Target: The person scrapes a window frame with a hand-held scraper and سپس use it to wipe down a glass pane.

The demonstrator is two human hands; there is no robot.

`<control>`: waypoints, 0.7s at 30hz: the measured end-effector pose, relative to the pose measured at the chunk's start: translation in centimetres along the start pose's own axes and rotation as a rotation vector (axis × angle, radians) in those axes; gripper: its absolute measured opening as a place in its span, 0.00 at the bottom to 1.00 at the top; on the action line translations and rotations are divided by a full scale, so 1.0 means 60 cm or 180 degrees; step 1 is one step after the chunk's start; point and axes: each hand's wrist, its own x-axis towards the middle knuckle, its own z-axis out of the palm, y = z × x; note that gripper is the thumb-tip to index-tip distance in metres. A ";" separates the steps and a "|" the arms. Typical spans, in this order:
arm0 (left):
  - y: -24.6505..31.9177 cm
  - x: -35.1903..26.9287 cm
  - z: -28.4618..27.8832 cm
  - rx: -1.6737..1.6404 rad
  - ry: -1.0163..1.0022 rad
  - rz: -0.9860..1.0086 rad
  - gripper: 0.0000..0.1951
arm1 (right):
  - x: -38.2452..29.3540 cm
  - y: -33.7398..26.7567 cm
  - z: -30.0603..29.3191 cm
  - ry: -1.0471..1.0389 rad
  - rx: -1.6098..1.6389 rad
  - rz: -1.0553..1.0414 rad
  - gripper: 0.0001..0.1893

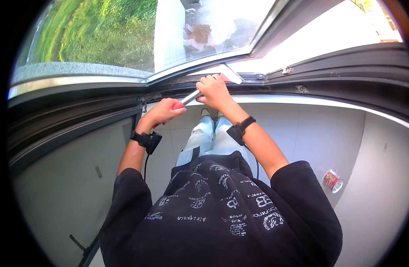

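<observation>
Both hands hold one squeegee-like window tool with a metal pole (191, 97). My left hand (162, 111) wraps around its red grip (177, 105) at the lower end. Farther up, my right hand (214, 90) is closed on the pole just below the head. The pale, flat tool head (232, 74) juts out past my right fingers, above the dark window track; whether it touches the frame I cannot tell. Behind it stands a glass window sash (204, 63), swung outward at an angle from the frame.
Dark window frame rails (341, 71) run along the right, with small metal fittings (286, 70). A pale sill edge (291, 100) lies before me. On the tiled floor (278, 140) at right is a clear container (333, 182) with a red label. Cables hang from both wrist devices (238, 133).
</observation>
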 end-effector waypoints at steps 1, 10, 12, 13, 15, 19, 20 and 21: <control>0.004 0.001 -0.005 0.0065 0.0004 -0.0022 0.15 | 0.002 0.004 0.005 -0.0152 -0.0061 0.0080 0.15; 0.024 0.013 -0.009 0.1912 0.1069 0.0811 0.18 | 0.012 0.010 -0.008 0.0190 -0.0468 0.0355 0.13; 0.044 0.012 -0.005 0.2561 0.1504 0.1050 0.19 | 0.013 0.018 -0.010 0.0353 -0.0395 0.0496 0.13; 0.056 0.008 -0.002 0.2643 0.1542 0.0986 0.19 | 0.013 0.020 -0.011 0.0470 -0.0378 0.0461 0.12; 0.069 0.005 0.004 0.2802 0.1626 0.0853 0.18 | 0.014 0.025 -0.012 0.0701 -0.0346 0.0379 0.11; 0.062 0.010 0.005 0.2869 0.1791 0.0852 0.19 | 0.021 0.025 -0.011 0.0604 -0.0328 0.0447 0.10; 0.060 0.012 0.005 0.2888 0.1811 0.0872 0.19 | 0.021 0.024 -0.010 0.0548 -0.0365 0.0469 0.10; 0.059 0.012 0.004 0.2910 0.1840 0.0882 0.19 | 0.023 0.023 -0.010 0.0496 -0.0395 0.0481 0.10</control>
